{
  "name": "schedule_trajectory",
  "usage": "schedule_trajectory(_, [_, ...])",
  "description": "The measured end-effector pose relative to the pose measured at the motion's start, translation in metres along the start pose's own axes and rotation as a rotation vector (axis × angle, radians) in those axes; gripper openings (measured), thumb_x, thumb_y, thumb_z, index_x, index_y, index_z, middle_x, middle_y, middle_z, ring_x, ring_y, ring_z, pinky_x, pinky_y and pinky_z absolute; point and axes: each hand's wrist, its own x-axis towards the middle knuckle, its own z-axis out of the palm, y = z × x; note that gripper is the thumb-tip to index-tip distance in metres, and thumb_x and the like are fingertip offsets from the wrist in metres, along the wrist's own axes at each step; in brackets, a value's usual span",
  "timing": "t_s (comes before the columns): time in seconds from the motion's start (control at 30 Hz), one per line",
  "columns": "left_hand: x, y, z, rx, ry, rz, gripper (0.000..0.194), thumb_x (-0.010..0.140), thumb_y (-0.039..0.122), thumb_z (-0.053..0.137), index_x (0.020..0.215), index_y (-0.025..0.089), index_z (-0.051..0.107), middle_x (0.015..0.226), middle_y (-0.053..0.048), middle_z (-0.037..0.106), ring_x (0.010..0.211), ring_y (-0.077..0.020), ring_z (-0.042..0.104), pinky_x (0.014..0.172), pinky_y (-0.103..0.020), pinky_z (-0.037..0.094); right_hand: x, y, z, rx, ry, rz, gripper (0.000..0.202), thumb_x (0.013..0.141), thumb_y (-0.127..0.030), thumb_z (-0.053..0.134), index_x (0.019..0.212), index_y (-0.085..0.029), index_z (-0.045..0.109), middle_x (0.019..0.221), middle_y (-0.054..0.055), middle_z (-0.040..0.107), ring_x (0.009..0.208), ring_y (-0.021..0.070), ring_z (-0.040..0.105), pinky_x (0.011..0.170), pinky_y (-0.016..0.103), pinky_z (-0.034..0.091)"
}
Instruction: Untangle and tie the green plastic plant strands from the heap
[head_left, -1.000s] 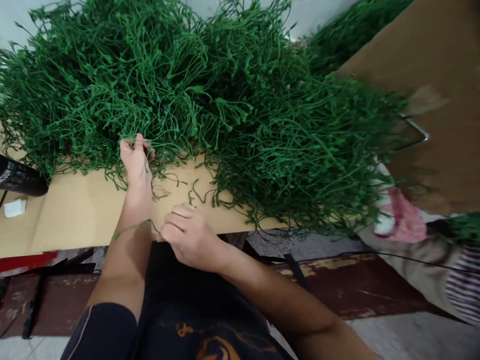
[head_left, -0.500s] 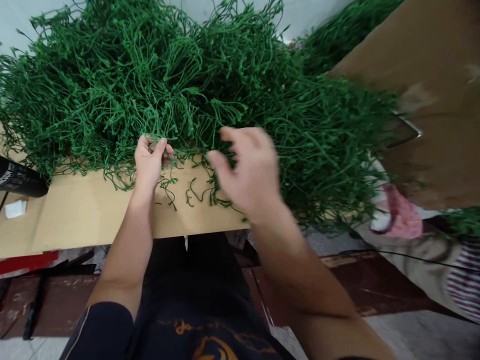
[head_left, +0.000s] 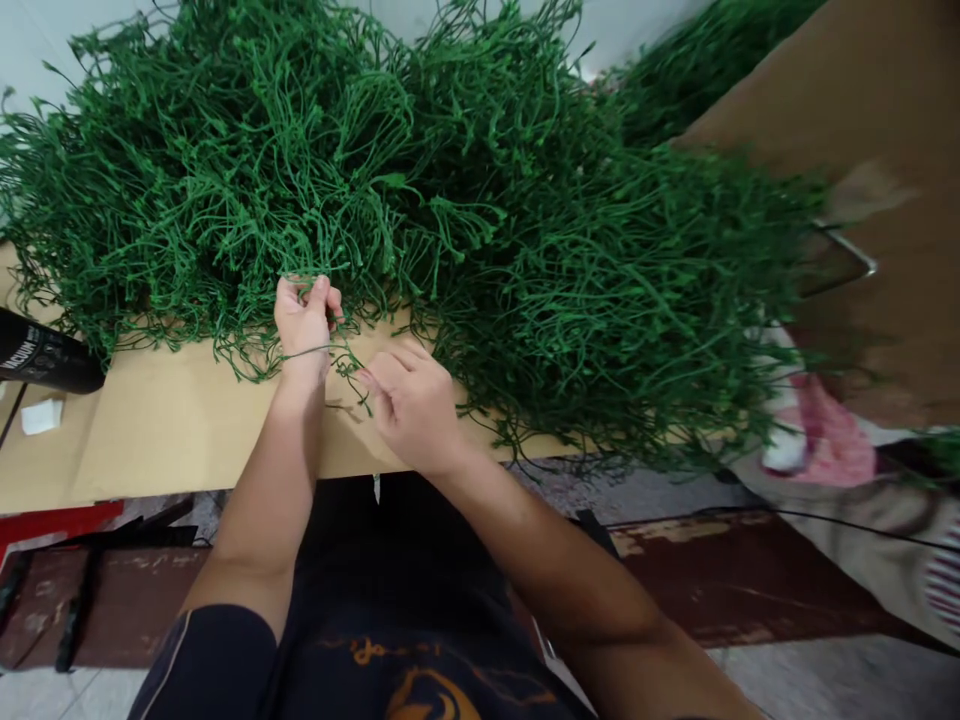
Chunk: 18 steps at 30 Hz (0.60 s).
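A big tangled heap of thin green branched stems (head_left: 300, 170), which look like artificial greenery, lies along the back of a tan board (head_left: 180, 410). My left hand (head_left: 306, 318) is at the heap's front edge, thumb and fingers pinched together on green stems. To its right and nearer my body, my right hand (head_left: 415, 402) is closed with its fingertips around a green stem (head_left: 346, 358). One thin strand of it reaches left across my left wrist. My right palm hides part of what it grips.
A black bottle (head_left: 49, 352) and a folded white paper (head_left: 41, 416) are at the left. A brown cardboard sheet (head_left: 847, 120) leans at the right beside a metal wire loop (head_left: 855, 250). Pink cloth (head_left: 832, 430) and another person's striped clothing (head_left: 943, 590) show at the right edge.
My right hand has moved left and toward my body, from open fingers above the loose stems to a closed grip on a stem. My left hand stays pinched in nearly the same place.
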Motion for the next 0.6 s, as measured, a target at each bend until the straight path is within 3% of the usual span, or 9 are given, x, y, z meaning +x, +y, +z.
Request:
schedule_trajectory(0.1, [0.012,0.006,-0.016,-0.037,0.114,0.024,0.023,0.078,0.027,0.057,0.074,0.022,0.035,0.047,0.012,0.042,0.035,-0.0016,0.038,0.037,-0.014,0.025,-0.012,-0.016,-0.014,0.074,0.011,-0.208,0.025,0.084,-0.016,0.042,0.059,-0.019,0.043,0.056,0.002,0.045,0.058,0.0133,0.036,0.057,0.028,0.031])
schedule_trajectory(0.2, [0.016,0.013,-0.029,-0.021,0.085,0.046,0.024,0.076,0.032,0.060,0.074,0.023,0.038,0.048,0.011,0.044,0.036,-0.0025,0.042,0.036,-0.015,0.026,-0.010,0.001,-0.047,0.007,0.105,-0.233,0.021,0.083,-0.012,0.043,0.064,-0.018,0.051,0.057,0.002,0.049,0.059,0.0130,0.041,0.056,0.028,0.034])
schedule_trajectory(0.3, [0.007,0.017,-0.029,0.031,-0.062,0.006,0.025,0.072,0.033,0.064,0.076,0.022,0.042,0.053,0.009,0.053,0.041,-0.0040,0.051,0.038,-0.015,0.032,0.007,0.049,-0.099,-0.359,0.279,0.064,0.023,0.086,-0.024,0.044,0.071,-0.019,0.062,0.065,0.008,0.057,0.069,0.0192,0.052,0.064,0.036,0.040])
schedule_trajectory(0.37, [0.001,0.019,-0.026,0.044,-0.128,-0.027,0.025,0.071,0.033,0.065,0.077,0.021,0.043,0.055,0.007,0.056,0.044,-0.0050,0.055,0.040,-0.015,0.036,0.020,0.077,-0.131,-0.582,0.251,0.314,0.030,0.085,-0.036,0.047,0.098,-0.017,0.066,0.094,0.016,0.061,0.098,0.0303,0.054,0.081,0.047,0.039])
schedule_trajectory(0.43, [-0.003,0.019,-0.022,0.049,-0.176,-0.049,0.026,0.071,0.033,0.066,0.076,0.021,0.043,0.055,0.007,0.058,0.045,-0.0057,0.056,0.041,-0.014,0.038,0.027,0.088,-0.146,-0.677,0.255,0.423,0.043,0.081,-0.044,0.051,0.113,-0.016,0.060,0.118,0.018,0.053,0.117,0.0380,0.044,0.090,0.054,0.033])
schedule_trajectory(0.5, [-0.004,0.017,-0.019,0.063,-0.224,-0.057,0.027,0.070,0.033,0.067,0.076,0.020,0.044,0.055,0.006,0.060,0.047,-0.0067,0.058,0.042,-0.014,0.040,0.029,0.081,-0.136,-0.613,0.282,0.344,0.043,0.083,-0.045,0.048,0.114,-0.016,0.058,0.119,0.017,0.053,0.118,0.0370,0.043,0.092,0.053,0.033])
schedule_trajectory(0.6, [-0.005,0.012,-0.016,0.096,-0.299,-0.063,0.030,0.068,0.034,0.069,0.075,0.019,0.044,0.057,0.004,0.062,0.050,-0.0080,0.061,0.044,-0.015,0.042,0.029,0.056,-0.084,-0.297,0.193,0.120,0.036,0.087,-0.043,0.041,0.103,-0.016,0.060,0.101,0.013,0.060,0.101,0.0278,0.052,0.089,0.048,0.040])
